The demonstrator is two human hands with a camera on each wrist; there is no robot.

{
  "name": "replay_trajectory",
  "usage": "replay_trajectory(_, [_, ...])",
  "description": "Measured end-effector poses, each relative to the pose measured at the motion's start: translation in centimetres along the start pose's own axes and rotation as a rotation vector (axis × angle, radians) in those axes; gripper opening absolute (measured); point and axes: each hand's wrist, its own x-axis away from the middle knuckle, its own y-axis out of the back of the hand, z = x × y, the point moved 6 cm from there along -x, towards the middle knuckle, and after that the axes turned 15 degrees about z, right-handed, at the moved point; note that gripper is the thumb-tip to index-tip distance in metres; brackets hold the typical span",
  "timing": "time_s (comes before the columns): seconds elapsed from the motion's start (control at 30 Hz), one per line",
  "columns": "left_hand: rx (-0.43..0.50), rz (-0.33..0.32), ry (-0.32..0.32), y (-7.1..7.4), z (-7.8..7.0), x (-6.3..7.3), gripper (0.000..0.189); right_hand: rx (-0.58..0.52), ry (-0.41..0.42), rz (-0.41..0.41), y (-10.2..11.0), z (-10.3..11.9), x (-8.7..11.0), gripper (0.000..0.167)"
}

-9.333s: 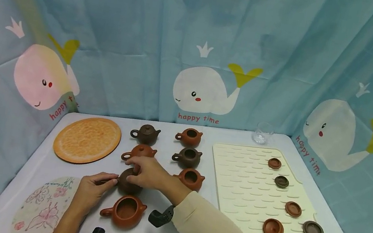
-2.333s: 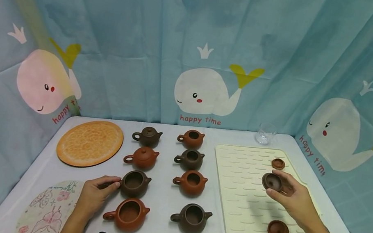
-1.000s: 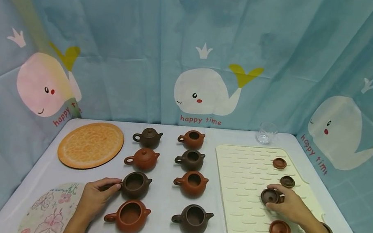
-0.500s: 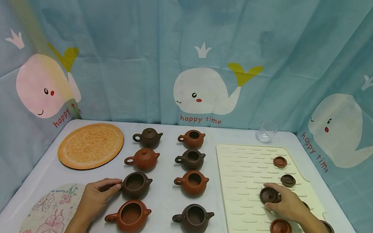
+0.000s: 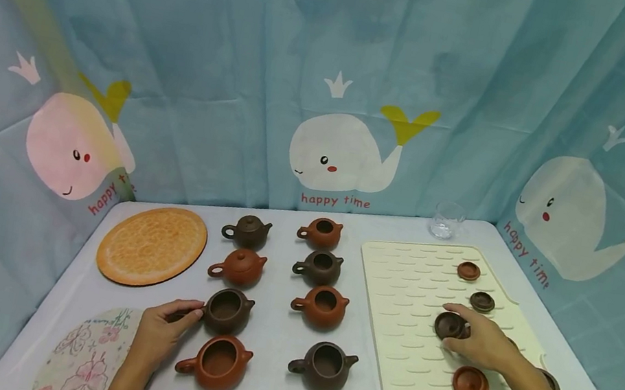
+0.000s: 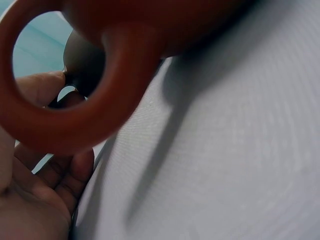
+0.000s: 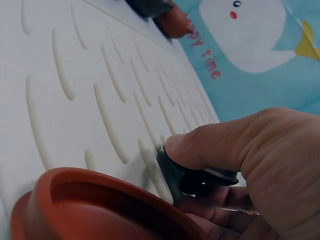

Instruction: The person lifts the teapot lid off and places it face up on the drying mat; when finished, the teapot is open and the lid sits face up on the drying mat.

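Observation:
My left hand (image 5: 161, 327) pinches the handle of a lidless dark brown teapot (image 5: 225, 309), which stands on the white table. In the left wrist view, a reddish-brown teapot's handle (image 6: 60, 131) crosses in front of my fingers. Over the cream mat (image 5: 392, 366), my right hand (image 5: 484, 342) holds a dark brown teapot lid (image 5: 449, 326) between thumb and fingers. The right wrist view puts this lid (image 7: 172, 177) low at the ridged mat surface, its knob side partly hidden by my fingers. A reddish-brown lid (image 5: 470, 384) lies nearer me, beside that hand.
More lids lie along the mat's right side, including a reddish one (image 5: 468, 271) and dark ones (image 5: 482, 301). Two teapots at back left wear lids (image 5: 241, 266); other open teapots (image 5: 323, 367) stand in columns. A clear glass (image 5: 445, 223) and round placemats (image 5: 153, 245) sit around.
My right hand was at the dark teapot 9.3 seconds ago; it since moved to the mat with a dark lid and lowered it, barely shifting lately. The dark teapot is now lidless.

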Motion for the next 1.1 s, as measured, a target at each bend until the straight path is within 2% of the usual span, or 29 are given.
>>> replay_trajectory(0.1, [-0.002,0.004,-0.006,0.0,-0.2,0.0,0.017,-0.021,-0.013,0.001,0.2,0.0,0.3,0.069])
replay_trajectory(0.33, [0.002,-0.002,-0.029,0.3,-0.4,0.0,0.019,-0.053,0.012,-0.033,1.3,0.3,1.1,0.068])
replay_trajectory(0.6, [0.029,0.002,0.009,0.1,-0.5,0.0,0.019,-0.062,-0.015,-0.051,1.8,0.0,1.6,0.067])
replay_trajectory(0.87, [0.057,-0.015,0.032,0.2,-0.9,0.1,0.023,-0.032,0.019,-0.096,2.7,0.9,1.8,0.063])
replay_trajectory(1.1, [0.053,-0.043,0.112,0.8,-1.2,0.1,0.025,-0.036,0.060,-0.118,3.9,2.7,2.3,0.062])
